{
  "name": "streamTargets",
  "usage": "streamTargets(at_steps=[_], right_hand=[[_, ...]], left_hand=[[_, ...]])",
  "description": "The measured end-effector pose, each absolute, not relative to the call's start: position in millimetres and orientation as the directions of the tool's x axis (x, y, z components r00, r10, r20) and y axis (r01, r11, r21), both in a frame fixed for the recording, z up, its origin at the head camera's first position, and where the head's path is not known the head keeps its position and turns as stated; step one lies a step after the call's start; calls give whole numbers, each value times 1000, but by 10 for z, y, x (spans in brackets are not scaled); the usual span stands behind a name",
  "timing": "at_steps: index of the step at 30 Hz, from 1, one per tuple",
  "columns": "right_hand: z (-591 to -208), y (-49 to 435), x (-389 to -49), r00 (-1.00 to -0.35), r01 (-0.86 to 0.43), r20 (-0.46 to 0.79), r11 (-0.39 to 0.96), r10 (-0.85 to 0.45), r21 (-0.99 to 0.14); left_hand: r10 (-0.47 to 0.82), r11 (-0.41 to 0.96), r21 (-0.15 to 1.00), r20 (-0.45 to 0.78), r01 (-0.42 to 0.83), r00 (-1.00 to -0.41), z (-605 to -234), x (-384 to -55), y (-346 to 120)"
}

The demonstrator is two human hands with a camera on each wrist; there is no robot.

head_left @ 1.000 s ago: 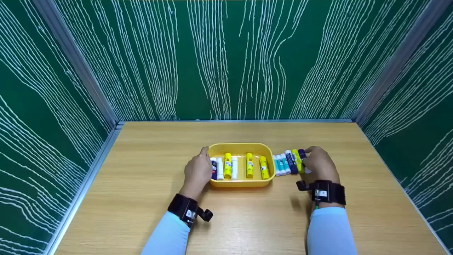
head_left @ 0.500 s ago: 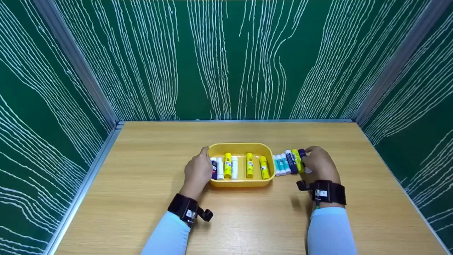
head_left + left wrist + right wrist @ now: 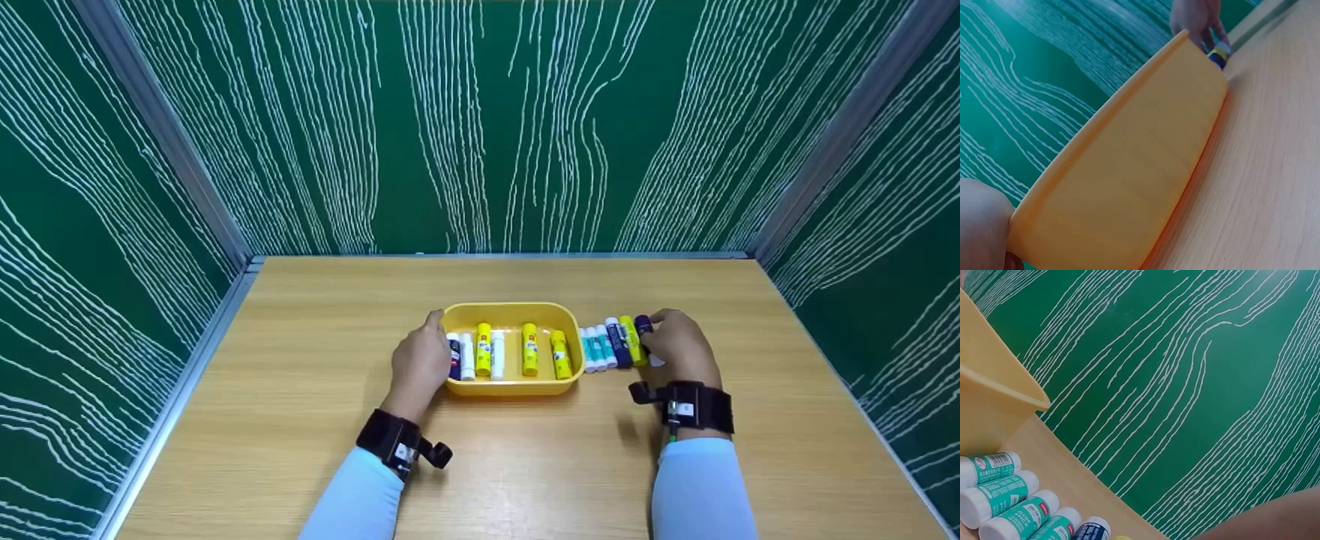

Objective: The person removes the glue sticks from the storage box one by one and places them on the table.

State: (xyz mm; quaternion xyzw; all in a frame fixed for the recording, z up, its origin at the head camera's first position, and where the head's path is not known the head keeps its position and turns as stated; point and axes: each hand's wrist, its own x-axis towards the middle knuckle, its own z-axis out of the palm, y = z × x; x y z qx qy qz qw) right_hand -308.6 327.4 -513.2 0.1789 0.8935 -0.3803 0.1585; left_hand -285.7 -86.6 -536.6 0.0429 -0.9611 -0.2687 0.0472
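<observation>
A yellow plastic basket (image 3: 514,388) stands on the table with several glue sticks lying inside, among them a yellow one (image 3: 529,349) and a white one (image 3: 466,357). My left hand (image 3: 420,362) grips the basket's left end; in the left wrist view that hand (image 3: 982,225) is at the rim, fingertips mostly hidden. Right of the basket, several glue sticks lie side by side: teal-and-white ones (image 3: 598,349), a navy one (image 3: 617,343) and a yellow one (image 3: 631,342). At the row's right end my right hand (image 3: 679,346) pinches a dark purple glue stick (image 3: 643,324), partly covered by the fingers.
The wooden table (image 3: 525,465) is bounded by green panels (image 3: 652,112) with white wavy lines at the back and both sides. Metal edging (image 3: 176,405) runs along the table's left side. The basket's right end almost touches the row of glue sticks.
The dark purple glue stick has shifted slightly right with my right hand, away from the yellow one beside it. The left hand and basket stay in place.
</observation>
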Motion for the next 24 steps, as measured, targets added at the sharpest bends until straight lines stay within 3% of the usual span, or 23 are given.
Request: streamTargets(at_steps=[15, 24], right_hand=[[-5150, 3264, -3055, -888, 442, -414, 625, 201, -644], [-5142, 3280, -3067, -914, 377, -368, 686, 169, -622]], left_hand=[[-117, 843, 533, 46, -75, -992, -5374, -2862, -866], [-103, 847, 529, 68, -52, -992, -5367, -2845, -874]])
